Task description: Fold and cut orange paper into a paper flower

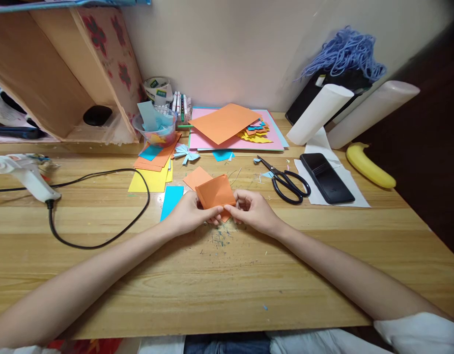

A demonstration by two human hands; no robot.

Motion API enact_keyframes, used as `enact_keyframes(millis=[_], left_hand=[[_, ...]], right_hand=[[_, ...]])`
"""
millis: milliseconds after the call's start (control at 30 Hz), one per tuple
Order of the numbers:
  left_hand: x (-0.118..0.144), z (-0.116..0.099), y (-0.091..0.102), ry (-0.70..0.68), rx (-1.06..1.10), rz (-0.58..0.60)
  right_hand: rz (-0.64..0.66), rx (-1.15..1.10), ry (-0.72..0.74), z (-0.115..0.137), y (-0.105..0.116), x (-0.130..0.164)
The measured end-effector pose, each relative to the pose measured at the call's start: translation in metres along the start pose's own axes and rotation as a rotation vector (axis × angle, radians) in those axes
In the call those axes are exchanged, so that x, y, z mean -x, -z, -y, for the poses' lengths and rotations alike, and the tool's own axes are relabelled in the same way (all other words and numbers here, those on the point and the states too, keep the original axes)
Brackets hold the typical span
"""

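Observation:
Both hands pinch a small sheet of orange paper just above the table. My left hand is closed on its lower left side, thumb along the near edge. My right hand grips the lower right corner, and the two thumb tips nearly meet. The paper's near edge looks folded, and a corner pokes out below the thumbs. Behind it lies a paler orange piece. A blue paper strip rests beside my left hand. Black-handled scissors lie partly open beyond my right hand.
A glue gun and its looping black cord occupy the left. Farther back are stacked coloured sheets, a tub of scraps and markers. To the right are a phone, a banana and white rolls.

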State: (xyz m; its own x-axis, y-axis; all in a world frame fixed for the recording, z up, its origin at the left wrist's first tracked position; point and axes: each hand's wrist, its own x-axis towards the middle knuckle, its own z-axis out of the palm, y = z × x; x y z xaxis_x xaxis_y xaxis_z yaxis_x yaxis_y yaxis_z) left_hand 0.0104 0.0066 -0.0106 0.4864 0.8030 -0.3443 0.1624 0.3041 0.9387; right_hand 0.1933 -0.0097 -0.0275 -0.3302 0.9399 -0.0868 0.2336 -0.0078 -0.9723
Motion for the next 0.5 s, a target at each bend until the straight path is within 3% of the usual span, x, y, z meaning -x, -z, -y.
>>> enact_keyframes(millis=[300, 500], left_hand=[[-0.0006, -0.0045, -0.0007, 0.034, 0.012, -0.013], [-0.0035, -0.0032, 0.0032, 0.017, 0.024, -0.02]], right_hand=[[-0.002, -0.048, 0.002, 0.0016, 0.0005, -0.0004], [-0.114, -0.136, 0.007, 0.0019, 0.0027, -0.0024]])
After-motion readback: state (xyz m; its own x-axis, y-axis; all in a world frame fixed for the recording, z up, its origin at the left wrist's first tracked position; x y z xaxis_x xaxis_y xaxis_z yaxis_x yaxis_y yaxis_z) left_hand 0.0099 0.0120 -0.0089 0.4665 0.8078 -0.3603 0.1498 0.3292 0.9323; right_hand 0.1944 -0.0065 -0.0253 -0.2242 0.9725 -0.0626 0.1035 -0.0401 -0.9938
